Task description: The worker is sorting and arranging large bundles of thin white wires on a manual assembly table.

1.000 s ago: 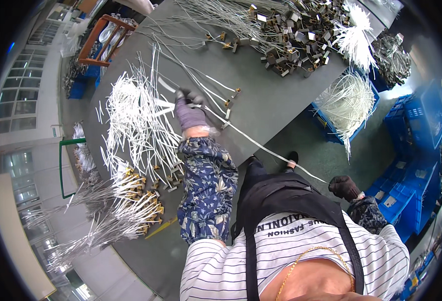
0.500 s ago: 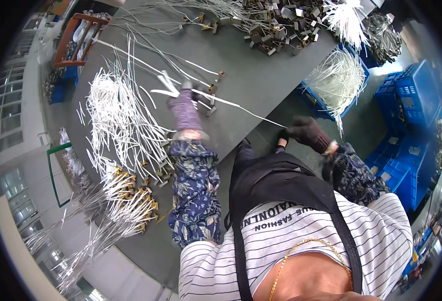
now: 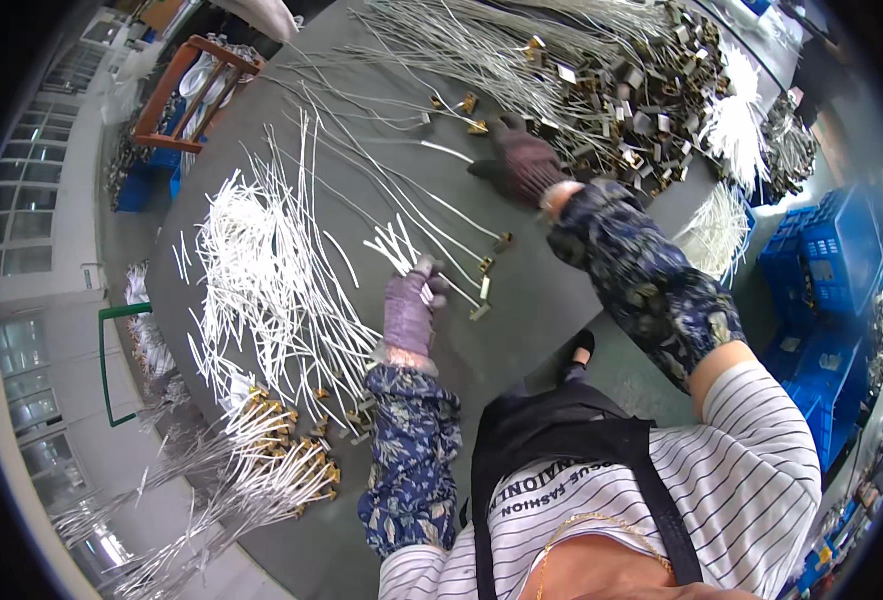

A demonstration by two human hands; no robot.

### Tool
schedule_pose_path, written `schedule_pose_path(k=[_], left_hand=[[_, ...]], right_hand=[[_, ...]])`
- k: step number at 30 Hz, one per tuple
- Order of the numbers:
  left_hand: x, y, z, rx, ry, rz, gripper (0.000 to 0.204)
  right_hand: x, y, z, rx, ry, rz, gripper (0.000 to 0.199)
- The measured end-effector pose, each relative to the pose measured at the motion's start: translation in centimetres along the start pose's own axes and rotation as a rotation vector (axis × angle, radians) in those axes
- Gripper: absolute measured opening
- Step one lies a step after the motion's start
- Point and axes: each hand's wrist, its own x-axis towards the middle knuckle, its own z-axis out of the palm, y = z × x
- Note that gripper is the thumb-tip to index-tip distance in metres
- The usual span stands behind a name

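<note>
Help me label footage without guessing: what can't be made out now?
In the head view:
Held ends of white strips: hidden by the left grip.
Whether the right grip touches the nearby strand: blurred.
Far ends of the wire pile: cut off by the upper edge.
Lower part of the white bundle: covered by the right sleeve.

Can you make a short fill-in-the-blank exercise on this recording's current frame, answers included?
The left hand, in a light-purple fabric glove, holds a bundle of slender strands coloured ____.
The right hand, near a heap of small grey metal blocks, wears a dark ____.
The stacked plastic crates at right are ____.
Missing words: white; glove; blue.
</note>
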Motion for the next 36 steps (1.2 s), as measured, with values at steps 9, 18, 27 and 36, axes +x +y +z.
schedule_pose_path(k=[9,18,27,36], left_hand=[[-0.2,0.0,3.5,-0.229,-0.186,0.04,0.03],[0.8,-2.4,13.1,-0.763,-0.358,-0.007,0.025],[3.0,1.9,12.8,-0.588,-0.133,0.207,0.018],[1.7,7.0,10.8,-0.453,-0.135,0.419,0.024]], right_hand=[[-4.1,2.2,1.0,0.478,-0.314,0.316,0.034],[-24.1,9.9,-2.4,0.253,-0.322,-0.399,0.011],[-49.0,19.1,-6.3,0.582,-0.589,0.994,0.02],[-48.5,20.5,-6.3,0.627,-0.508,0.954,0.02]])
